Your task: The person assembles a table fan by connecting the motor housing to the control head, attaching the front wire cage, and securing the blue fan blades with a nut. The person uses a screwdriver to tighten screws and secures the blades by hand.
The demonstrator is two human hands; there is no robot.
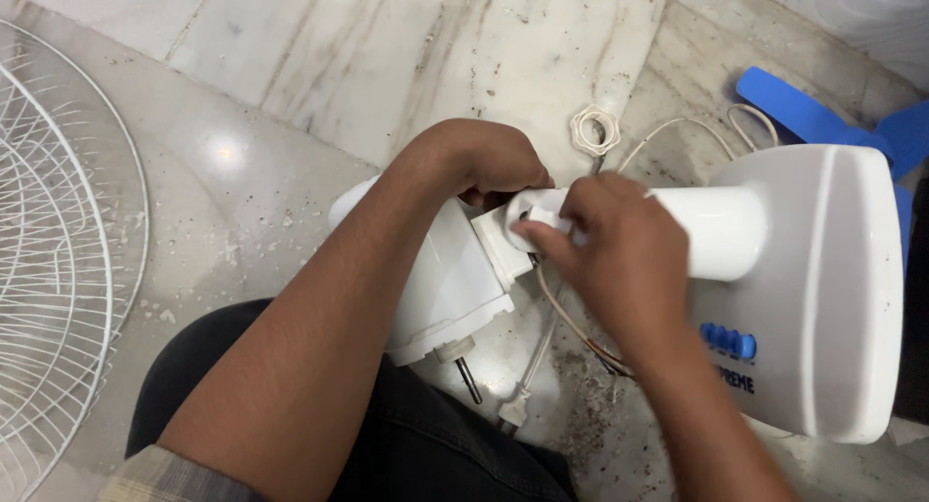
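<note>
marble floor, pale and veined, speckled with dark grit, carries everything in view. on it lies a white table fan taken partly apart, its wide base tipped on edge at the right with a row of blue buttons facing the camera, its round neck running left to the motor housing, which rests against the person's dark trouser leg.

left hand curls over the top of the joint where housing meets neck, fingers clenched round it from behind. right hand sits on the near side of the same joint, fingertips pinched on a small white knob or cap (which of the two, i cannot tell). a bare steel shaft sticks out below the housing, and a pale cord loops under the right wrist.

the housing looks like the heavy end, dense with its motor, while the neck and base seem hollow, stiff plastic, smooth and a bit slippery. the shell probably cracks if forced at the hinge, so the neck or the body of the housing looks the sounder place to grip, not the shaft or the cord.

nearby: a white wire fan guard at the left, a white ring nut, and blue blades behind the base.
</note>
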